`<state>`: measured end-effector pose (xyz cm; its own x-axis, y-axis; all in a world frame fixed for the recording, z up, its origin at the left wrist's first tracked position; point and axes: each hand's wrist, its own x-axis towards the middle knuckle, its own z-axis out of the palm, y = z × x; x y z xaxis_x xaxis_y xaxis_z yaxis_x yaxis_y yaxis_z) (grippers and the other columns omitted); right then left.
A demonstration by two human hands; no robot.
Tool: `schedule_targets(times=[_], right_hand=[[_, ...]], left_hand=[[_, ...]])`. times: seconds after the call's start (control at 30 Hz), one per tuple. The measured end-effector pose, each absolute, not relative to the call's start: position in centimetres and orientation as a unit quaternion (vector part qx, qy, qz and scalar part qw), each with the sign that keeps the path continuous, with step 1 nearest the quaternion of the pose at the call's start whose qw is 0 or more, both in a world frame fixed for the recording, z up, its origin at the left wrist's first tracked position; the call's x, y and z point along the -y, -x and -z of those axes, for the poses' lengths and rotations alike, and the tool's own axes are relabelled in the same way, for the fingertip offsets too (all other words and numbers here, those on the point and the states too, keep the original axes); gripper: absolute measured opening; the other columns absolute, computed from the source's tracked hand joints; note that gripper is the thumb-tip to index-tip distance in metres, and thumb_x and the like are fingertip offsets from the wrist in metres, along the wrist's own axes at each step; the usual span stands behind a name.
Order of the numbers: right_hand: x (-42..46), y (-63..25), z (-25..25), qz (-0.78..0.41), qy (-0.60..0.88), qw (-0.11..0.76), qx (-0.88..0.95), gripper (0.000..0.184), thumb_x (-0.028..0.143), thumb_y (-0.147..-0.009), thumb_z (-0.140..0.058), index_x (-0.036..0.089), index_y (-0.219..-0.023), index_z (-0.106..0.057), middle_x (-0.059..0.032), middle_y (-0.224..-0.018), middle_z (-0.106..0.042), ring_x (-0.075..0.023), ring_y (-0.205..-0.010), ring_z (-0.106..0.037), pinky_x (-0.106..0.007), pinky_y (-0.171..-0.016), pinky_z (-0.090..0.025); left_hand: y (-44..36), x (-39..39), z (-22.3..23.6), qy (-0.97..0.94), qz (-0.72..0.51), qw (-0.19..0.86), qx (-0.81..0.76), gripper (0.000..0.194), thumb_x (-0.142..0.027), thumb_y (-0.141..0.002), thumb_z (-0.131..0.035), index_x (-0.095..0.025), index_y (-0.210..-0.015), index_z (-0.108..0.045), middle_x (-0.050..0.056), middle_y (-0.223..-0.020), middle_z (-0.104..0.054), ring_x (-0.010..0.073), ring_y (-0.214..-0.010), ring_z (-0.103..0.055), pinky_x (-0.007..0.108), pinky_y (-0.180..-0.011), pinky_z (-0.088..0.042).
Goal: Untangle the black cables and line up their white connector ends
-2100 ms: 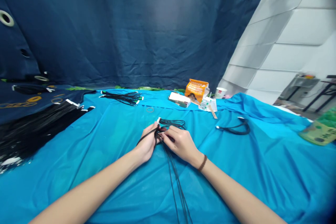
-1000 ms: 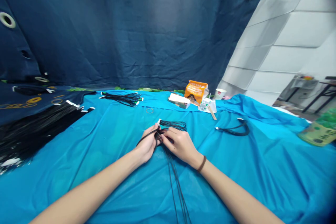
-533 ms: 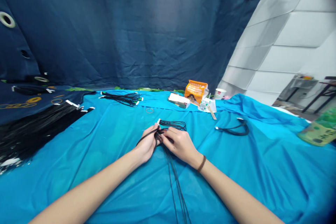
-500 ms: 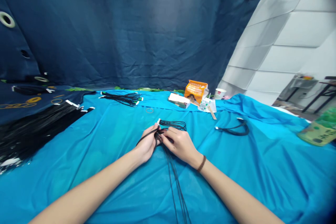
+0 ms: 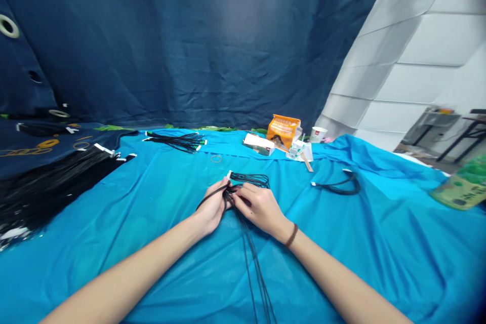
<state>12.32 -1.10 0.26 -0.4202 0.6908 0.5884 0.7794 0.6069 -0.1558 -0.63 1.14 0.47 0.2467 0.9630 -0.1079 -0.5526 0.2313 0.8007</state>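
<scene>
A blue cloth (image 5: 152, 202) bears black wire bundles (image 5: 177, 142) and a box (image 5: 258, 144).

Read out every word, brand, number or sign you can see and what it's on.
No text reads clearly.
Orange bag: pale lettering, too blurred.
White cup: red mark, too small.
White packet: green marks, too small.
Green container at the right edge: dark characters, too blurred.

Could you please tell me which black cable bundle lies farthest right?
The curved, white-tipped bundle, to the right of the right hand; the others are all farther left.
</scene>
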Motion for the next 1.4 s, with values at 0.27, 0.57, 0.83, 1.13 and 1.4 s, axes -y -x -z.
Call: schedule_targets(times=[0.27, 0.57, 0.83, 1.13, 1.4], right_hand=[[1.13, -12.24, -0.14, 0.068, 0.435, 0.312, 0.842, 0.022, 0.024, -0.087, -0.041, 0.017, -0.074, -0.057, -0.0010, -0.071, -0.055, -0.0098, -0.061, -0.050, -0.021, -0.054, -0.031], [1.15, -12.36, -0.19, 0.069, 0.433, 0.312, 0.843, 0.022, 0.024, -0.087, -0.041, 0.017, -0.073, -0.056, -0.0011, -0.070, -0.055, -0.0096, -0.061, -0.050, -0.021, -0.054, -0.031], [1.11, -12.28, -0.16, 0.069, 0.434, 0.305, 0.845, 0.021, 0.023, -0.087, -0.042, 0.017, -0.073, -0.056, -0.0008, -0.071, -0.056, -0.0098, -0.062, -0.051, -0.021, -0.055, -0.031], [1.25, -12.29, -0.32, 0.075, 0.433, 0.298, 0.847, 0.021, 0.023, -0.087, -0.042, 0.017, -0.073, -0.056, -0.0011, -0.072, -0.057, -0.0104, -0.063, -0.051, -0.022, -0.055, -0.031], [1.22, -12.28, -0.29, 0.074, 0.434, 0.294, 0.848, 0.021, 0.023, -0.087, -0.041, 0.017, -0.072, -0.055, -0.0019, -0.073, -0.057, -0.0109, -0.064, -0.052, -0.021, -0.055, -0.031]], left_hand=[[0.54, -1.18, -0.53, -0.317, -0.526, 0.721, -0.320, 0.024, -0.035, -0.063, -0.066, -0.014, -0.064, -0.055, -0.002, -0.054, -0.056, 0.0075, -0.048, -0.048, 0.019, -0.047, -0.036], [0.57, -1.04, -0.62, -0.319, -0.521, 0.718, -0.333, 0.022, -0.032, -0.061, -0.068, -0.015, -0.064, -0.055, -0.003, -0.055, -0.055, 0.0076, -0.049, -0.046, 0.020, -0.048, -0.036], [0.53, -0.92, -0.96, -0.310, -0.523, 0.719, -0.338, 0.019, -0.027, -0.060, -0.069, -0.015, -0.064, -0.055, -0.003, -0.055, -0.055, 0.0073, -0.048, -0.045, 0.020, -0.048, -0.035], [0.63, -1.06, -0.51, -0.316, -0.521, 0.724, -0.324, 0.019, -0.030, -0.063, -0.066, -0.015, -0.066, -0.055, -0.003, -0.056, -0.055, 0.0069, -0.048, -0.045, 0.019, -0.048, -0.035], [0.63, -1.06, -0.51, -0.322, -0.518, 0.726, -0.317, 0.020, -0.033, -0.066, -0.064, -0.015, -0.069, -0.056, -0.002, -0.057, -0.057, 0.0076, -0.049, -0.047, 0.020, -0.048, -0.035]])
